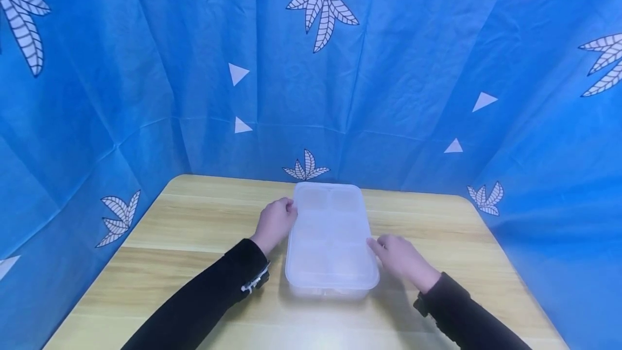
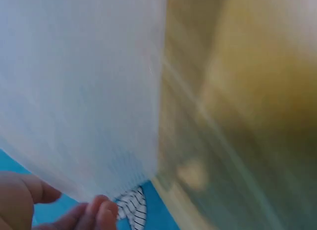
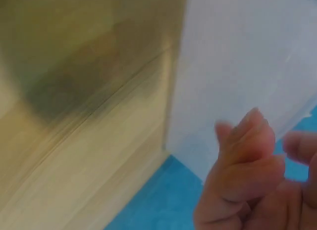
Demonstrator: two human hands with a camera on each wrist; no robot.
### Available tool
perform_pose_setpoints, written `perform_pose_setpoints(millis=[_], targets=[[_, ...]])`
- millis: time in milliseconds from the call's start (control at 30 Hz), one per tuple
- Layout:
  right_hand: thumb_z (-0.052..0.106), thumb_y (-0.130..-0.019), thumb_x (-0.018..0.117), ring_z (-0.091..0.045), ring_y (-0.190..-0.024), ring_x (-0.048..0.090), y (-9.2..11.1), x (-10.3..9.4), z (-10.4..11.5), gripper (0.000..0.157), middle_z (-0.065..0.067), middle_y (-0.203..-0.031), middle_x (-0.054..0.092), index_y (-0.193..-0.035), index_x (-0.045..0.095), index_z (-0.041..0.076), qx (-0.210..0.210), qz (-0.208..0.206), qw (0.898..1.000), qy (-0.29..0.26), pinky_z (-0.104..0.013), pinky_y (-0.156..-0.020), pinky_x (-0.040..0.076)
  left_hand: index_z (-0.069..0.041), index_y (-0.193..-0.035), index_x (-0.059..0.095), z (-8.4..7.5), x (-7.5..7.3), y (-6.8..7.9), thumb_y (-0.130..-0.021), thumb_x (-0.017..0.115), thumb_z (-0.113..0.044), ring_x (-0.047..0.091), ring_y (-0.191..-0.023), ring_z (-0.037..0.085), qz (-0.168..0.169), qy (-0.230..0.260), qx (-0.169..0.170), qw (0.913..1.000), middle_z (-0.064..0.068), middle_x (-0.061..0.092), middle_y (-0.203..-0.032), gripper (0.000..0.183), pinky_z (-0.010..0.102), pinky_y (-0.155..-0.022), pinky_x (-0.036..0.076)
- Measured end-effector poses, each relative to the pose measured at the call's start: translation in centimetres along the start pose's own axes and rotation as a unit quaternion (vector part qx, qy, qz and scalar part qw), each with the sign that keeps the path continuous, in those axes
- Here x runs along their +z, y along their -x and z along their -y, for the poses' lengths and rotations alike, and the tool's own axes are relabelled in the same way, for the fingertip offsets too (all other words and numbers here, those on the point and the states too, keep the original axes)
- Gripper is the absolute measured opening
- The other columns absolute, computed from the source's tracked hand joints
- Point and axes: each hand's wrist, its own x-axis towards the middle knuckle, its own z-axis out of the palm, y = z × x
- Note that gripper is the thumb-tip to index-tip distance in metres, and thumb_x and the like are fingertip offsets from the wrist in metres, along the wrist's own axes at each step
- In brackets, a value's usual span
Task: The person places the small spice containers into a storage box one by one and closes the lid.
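Note:
A translucent white plastic food container [image 1: 326,292] with compartments stands lengthwise on the table, its frosted lid [image 1: 332,226] lying on top. My left hand [image 1: 276,221] is at the lid's left edge, toward the far end, its fingertips and thumb about the rim. On the opposite side, nearer to me, my right hand [image 1: 399,255] holds the rim with thumb on top. In the left wrist view, the left hand's fingers [image 2: 101,210] bend close to the lid's corner. In the right wrist view, the right fingers [image 3: 247,141] curl against the container's side [image 3: 223,67]. The container's contents cannot be made out.
The light wood-grain table [image 1: 204,263] has rounded far corners. A blue curtain [image 1: 311,85] with white leaf and triangle prints hangs behind it and along both sides. Black sleeves [image 1: 214,296] cover both forearms.

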Motion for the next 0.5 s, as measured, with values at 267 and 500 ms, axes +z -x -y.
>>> perform_pose_setpoints(millis=[267, 500], targets=[[0.045, -0.106, 0.041, -0.035, -0.098, 0.066, -4.0, 0.9, 0.3, 0.056, -0.02, -0.109, 0.068, -0.123, 0.057, -0.005, 0.016, -0.049, 0.998, -0.036, -0.05, -0.085, 0.054, 0.009, -0.139, 0.047, -1.2, 0.7, 2.2, -0.1, 0.056, -0.021, 0.065, -0.098, 0.035, 0.004, -0.015, -0.032, 0.9994, 0.023, 0.061, -0.117, 0.051, 0.046, -0.08, 0.058], [0.05, -0.106, 0.03, -0.042, -0.107, 0.062, -6.1, 1.6, 0.8, 0.067, -0.026, -0.121, 0.06, -0.134, 0.042, -0.009, 0.06, -0.036, 0.996, -0.062, -0.054, -0.092, 0.052, 0.007, -0.131, 0.045, -1.3, 1.2, 1.9, -0.103, 0.046, -0.032, 0.061, -0.072, 0.025, 0.027, -0.05, -0.085, 0.9947, 0.014, 0.061, -0.092, 0.048, 0.037, -0.059, 0.052]])
